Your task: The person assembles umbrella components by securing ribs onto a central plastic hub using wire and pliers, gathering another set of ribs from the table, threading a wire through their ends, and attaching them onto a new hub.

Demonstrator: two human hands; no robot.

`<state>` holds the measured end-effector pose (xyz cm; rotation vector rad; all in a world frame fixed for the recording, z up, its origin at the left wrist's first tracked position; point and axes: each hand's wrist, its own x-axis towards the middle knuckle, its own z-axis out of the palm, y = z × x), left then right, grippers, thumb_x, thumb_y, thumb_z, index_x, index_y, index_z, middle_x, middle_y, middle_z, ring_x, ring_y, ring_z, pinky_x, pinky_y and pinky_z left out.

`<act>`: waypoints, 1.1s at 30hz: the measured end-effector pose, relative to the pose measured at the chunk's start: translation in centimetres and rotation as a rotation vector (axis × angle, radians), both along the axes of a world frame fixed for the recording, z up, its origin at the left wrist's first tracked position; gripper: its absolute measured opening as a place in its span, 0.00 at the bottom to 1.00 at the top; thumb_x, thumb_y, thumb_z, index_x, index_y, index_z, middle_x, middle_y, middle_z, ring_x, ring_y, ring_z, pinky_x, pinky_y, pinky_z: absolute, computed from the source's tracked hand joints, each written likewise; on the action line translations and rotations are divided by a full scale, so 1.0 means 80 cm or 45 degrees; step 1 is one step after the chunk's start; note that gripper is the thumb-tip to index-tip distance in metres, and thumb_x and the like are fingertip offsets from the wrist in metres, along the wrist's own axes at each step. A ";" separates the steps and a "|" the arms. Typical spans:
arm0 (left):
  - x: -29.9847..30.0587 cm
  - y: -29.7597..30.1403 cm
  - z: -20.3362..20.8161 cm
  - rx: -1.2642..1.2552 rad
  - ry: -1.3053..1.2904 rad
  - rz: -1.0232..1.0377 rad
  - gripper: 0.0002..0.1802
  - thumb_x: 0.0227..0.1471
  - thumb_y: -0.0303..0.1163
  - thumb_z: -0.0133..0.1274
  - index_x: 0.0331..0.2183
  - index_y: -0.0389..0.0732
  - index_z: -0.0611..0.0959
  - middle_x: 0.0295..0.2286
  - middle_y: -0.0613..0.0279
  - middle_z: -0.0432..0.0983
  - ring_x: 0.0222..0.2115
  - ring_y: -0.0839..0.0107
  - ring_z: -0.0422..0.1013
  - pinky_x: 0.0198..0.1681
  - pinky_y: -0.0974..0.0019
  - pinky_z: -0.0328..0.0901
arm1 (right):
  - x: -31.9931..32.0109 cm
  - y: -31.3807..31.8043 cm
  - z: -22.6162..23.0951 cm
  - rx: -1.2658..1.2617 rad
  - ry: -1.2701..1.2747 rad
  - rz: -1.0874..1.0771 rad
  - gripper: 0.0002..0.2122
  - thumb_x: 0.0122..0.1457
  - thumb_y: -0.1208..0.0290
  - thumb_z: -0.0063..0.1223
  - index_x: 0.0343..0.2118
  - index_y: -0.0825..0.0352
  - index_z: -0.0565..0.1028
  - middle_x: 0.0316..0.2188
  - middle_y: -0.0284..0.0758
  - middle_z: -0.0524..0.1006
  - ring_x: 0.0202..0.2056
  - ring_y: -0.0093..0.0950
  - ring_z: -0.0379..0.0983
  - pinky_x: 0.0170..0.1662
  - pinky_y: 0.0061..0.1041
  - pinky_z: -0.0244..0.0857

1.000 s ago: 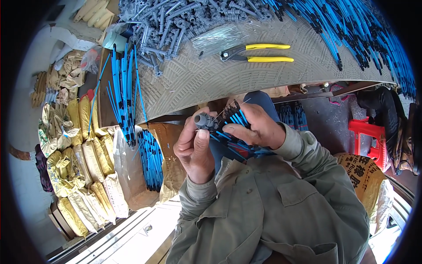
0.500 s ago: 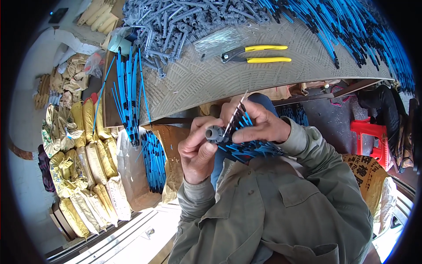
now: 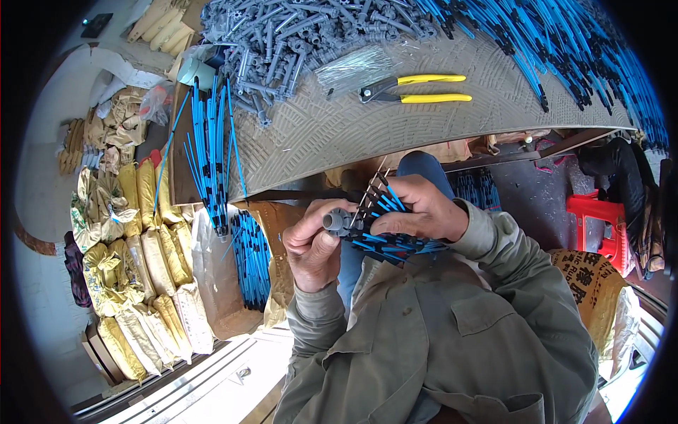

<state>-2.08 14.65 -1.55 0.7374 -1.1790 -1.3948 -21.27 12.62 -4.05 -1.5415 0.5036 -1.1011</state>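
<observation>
In front of my lap, my left hand [image 3: 313,247] closes its fingers and thumb around a grey plastic tubular fitting [image 3: 337,222], whose round open end points to the left. From the right, my right hand [image 3: 421,208] grips a fan of blue rods with black sleeves [image 3: 385,244], thumb on top, right against the fitting. A thin pale strip or wire [image 3: 369,189] sticks up between the two hands. Where the rods meet the fitting is partly hidden by my fingers.
Ahead is a textured table [image 3: 296,152] with a heap of grey plastic fittings [image 3: 275,42], thin clear strands [image 3: 353,71], yellow-handled cutters [image 3: 417,88] and many blue rods [image 3: 537,49]. Filled bags [image 3: 152,261] stack at left; a red stool [image 3: 599,230] stands at right.
Both hands have shifted slightly to the left with the fitting. The blue rods now fan out more visibly beside my right thumb. Both grips look kept.
</observation>
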 end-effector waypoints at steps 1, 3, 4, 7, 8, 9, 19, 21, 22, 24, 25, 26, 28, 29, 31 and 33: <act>0.000 0.000 0.001 0.003 -0.008 -0.001 0.21 0.45 0.35 0.57 0.37 0.28 0.78 0.35 0.49 0.73 0.36 0.67 0.69 0.43 0.66 0.62 | 0.000 -0.002 0.001 0.003 -0.001 0.001 0.14 0.53 0.63 0.57 0.33 0.70 0.69 0.22 0.31 0.68 0.27 0.18 0.61 0.32 0.22 0.59; 0.003 -0.002 -0.001 0.009 -0.017 0.000 0.21 0.45 0.36 0.57 0.37 0.28 0.78 0.34 0.49 0.74 0.35 0.67 0.69 0.42 0.66 0.62 | 0.001 -0.008 0.001 0.005 -0.003 0.085 0.14 0.53 0.64 0.56 0.33 0.70 0.69 0.21 0.31 0.68 0.26 0.18 0.61 0.31 0.22 0.59; 0.006 -0.003 -0.003 0.013 -0.013 -0.029 0.21 0.45 0.36 0.57 0.36 0.28 0.79 0.34 0.50 0.74 0.35 0.67 0.69 0.41 0.67 0.62 | 0.002 -0.011 0.001 0.004 -0.005 0.130 0.14 0.53 0.64 0.56 0.33 0.70 0.69 0.20 0.31 0.67 0.26 0.17 0.60 0.31 0.21 0.59; 0.011 -0.008 -0.007 0.022 -0.006 -0.082 0.21 0.45 0.37 0.57 0.36 0.28 0.79 0.33 0.50 0.74 0.33 0.68 0.69 0.39 0.68 0.62 | 0.003 -0.014 -0.006 0.114 -0.008 0.253 0.13 0.52 0.68 0.57 0.33 0.69 0.69 0.23 0.29 0.67 0.27 0.19 0.61 0.31 0.20 0.57; 0.012 -0.011 -0.008 0.008 -0.018 -0.118 0.22 0.44 0.38 0.58 0.35 0.28 0.79 0.33 0.51 0.74 0.33 0.68 0.69 0.38 0.68 0.62 | 0.004 -0.015 -0.008 0.169 -0.009 0.312 0.12 0.51 0.69 0.58 0.34 0.69 0.69 0.24 0.28 0.67 0.27 0.19 0.62 0.32 0.20 0.57; 0.012 -0.014 -0.008 -0.007 -0.027 -0.153 0.22 0.44 0.38 0.58 0.35 0.28 0.79 0.32 0.51 0.74 0.32 0.69 0.69 0.38 0.68 0.62 | 0.006 -0.016 -0.009 0.167 -0.009 0.316 0.12 0.51 0.69 0.58 0.34 0.69 0.69 0.24 0.28 0.67 0.27 0.19 0.62 0.32 0.20 0.57; 0.014 -0.014 0.004 0.041 -0.110 -0.245 0.23 0.40 0.40 0.61 0.34 0.29 0.80 0.30 0.55 0.74 0.30 0.72 0.68 0.35 0.72 0.61 | 0.007 -0.013 -0.008 0.124 -0.131 0.274 0.15 0.51 0.65 0.58 0.34 0.68 0.68 0.28 0.30 0.67 0.31 0.20 0.61 0.35 0.20 0.56; 0.003 -0.014 0.006 0.017 -0.021 -0.215 0.23 0.40 0.39 0.61 0.34 0.29 0.81 0.30 0.55 0.75 0.29 0.73 0.67 0.33 0.73 0.61 | 0.005 -0.012 -0.006 0.108 -0.112 0.255 0.14 0.51 0.65 0.58 0.34 0.68 0.68 0.28 0.30 0.66 0.31 0.20 0.61 0.35 0.20 0.56; 0.001 -0.014 0.006 0.005 0.023 -0.200 0.22 0.40 0.39 0.61 0.34 0.30 0.81 0.29 0.55 0.76 0.29 0.74 0.67 0.33 0.73 0.61 | 0.004 -0.012 -0.006 0.139 -0.135 0.284 0.14 0.51 0.65 0.58 0.34 0.69 0.69 0.28 0.30 0.67 0.31 0.20 0.62 0.35 0.20 0.56; 0.003 -0.013 0.004 -0.043 -0.047 -0.189 0.22 0.41 0.40 0.60 0.33 0.30 0.81 0.29 0.54 0.76 0.28 0.73 0.67 0.32 0.72 0.61 | 0.001 -0.012 -0.007 0.205 -0.179 0.336 0.14 0.51 0.65 0.59 0.33 0.69 0.69 0.29 0.32 0.69 0.31 0.20 0.63 0.35 0.21 0.57; 0.004 -0.013 0.003 -0.091 -0.119 -0.186 0.21 0.42 0.41 0.59 0.32 0.30 0.81 0.28 0.54 0.76 0.26 0.71 0.67 0.31 0.71 0.61 | 0.001 -0.012 -0.008 0.209 -0.177 0.340 0.14 0.51 0.65 0.59 0.33 0.69 0.69 0.29 0.32 0.69 0.31 0.20 0.63 0.35 0.21 0.57; 0.006 -0.013 0.003 -0.139 -0.189 -0.181 0.21 0.43 0.42 0.58 0.31 0.30 0.81 0.27 0.53 0.76 0.25 0.70 0.66 0.31 0.69 0.62 | 0.002 -0.012 -0.010 0.198 -0.199 0.360 0.14 0.50 0.65 0.59 0.32 0.69 0.70 0.30 0.32 0.69 0.32 0.21 0.63 0.35 0.21 0.57; 0.013 -0.028 0.002 -0.249 -0.209 -0.253 0.21 0.42 0.41 0.59 0.31 0.31 0.82 0.27 0.55 0.76 0.26 0.70 0.66 0.34 0.67 0.61 | 0.004 -0.014 -0.014 0.177 -0.241 0.399 0.13 0.50 0.65 0.59 0.30 0.70 0.70 0.31 0.33 0.71 0.33 0.21 0.65 0.35 0.21 0.58; 0.018 -0.037 0.002 -0.350 -0.233 -0.316 0.21 0.40 0.41 0.60 0.32 0.32 0.82 0.28 0.56 0.77 0.28 0.69 0.66 0.37 0.66 0.60 | 0.006 -0.014 -0.014 0.199 -0.235 0.416 0.13 0.50 0.65 0.59 0.30 0.70 0.70 0.31 0.33 0.71 0.33 0.21 0.65 0.35 0.21 0.58; 0.022 -0.044 0.002 -0.434 -0.254 -0.354 0.21 0.38 0.40 0.60 0.33 0.33 0.83 0.28 0.58 0.78 0.29 0.69 0.66 0.39 0.64 0.59 | 0.011 -0.013 -0.009 0.299 -0.224 0.433 0.13 0.50 0.65 0.60 0.29 0.70 0.71 0.31 0.34 0.72 0.33 0.21 0.65 0.35 0.22 0.58; 0.020 -0.053 0.002 -0.514 -0.200 -0.461 0.21 0.37 0.42 0.60 0.32 0.35 0.83 0.28 0.60 0.78 0.32 0.67 0.65 0.41 0.62 0.57 | 0.009 -0.012 -0.004 0.360 -0.209 0.452 0.13 0.49 0.65 0.60 0.28 0.71 0.71 0.31 0.34 0.72 0.33 0.21 0.66 0.35 0.22 0.58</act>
